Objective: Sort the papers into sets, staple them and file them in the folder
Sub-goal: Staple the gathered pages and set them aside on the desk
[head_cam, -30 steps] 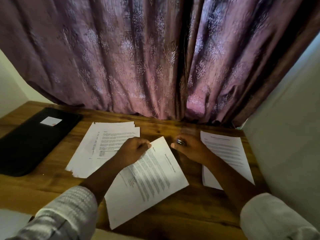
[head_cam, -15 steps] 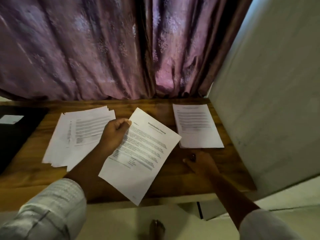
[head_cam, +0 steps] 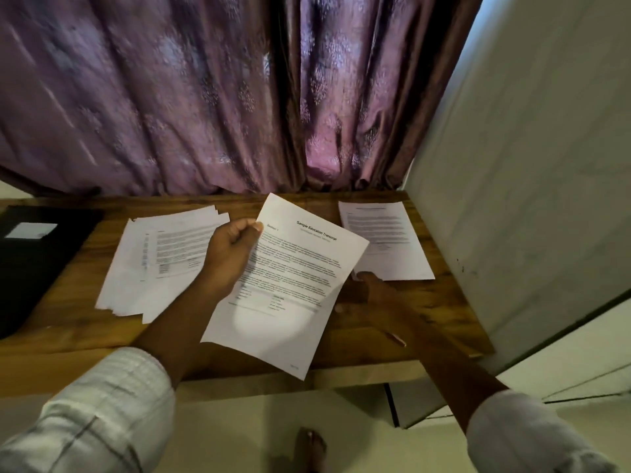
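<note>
On the wooden table (head_cam: pixel 426 312), a black folder (head_cam: pixel 37 268) lies closed at the left edge of the frame, its contents unseen and its white label (head_cam: pixel 30 230) unreadable. A loose pile of papers (head_cam: pixel 160 261) sits left of centre, and a smaller stack (head_cam: pixel 389 240) at right. At centre, the left hand (head_cam: pixel 232 257) pinches a lifted sheet (head_cam: pixel 290 285) headed "Sample Education Transcript", "Section 1"; the right hand (head_cam: pixel 375 295) rests on the table by the stack's near corner, finger spread indeterminable.

Black folder (head_cam: pixel 37 268) cut off at the left edge, my right hand (head_cam: pixel 375 298) partly behind the held sheet (head_cam: pixel 293 295), its finger curl untellable, right pile (head_cam: pixel 392 240) print too small to read, curtain (head_cam: pixel 153 97) blurred.
</note>
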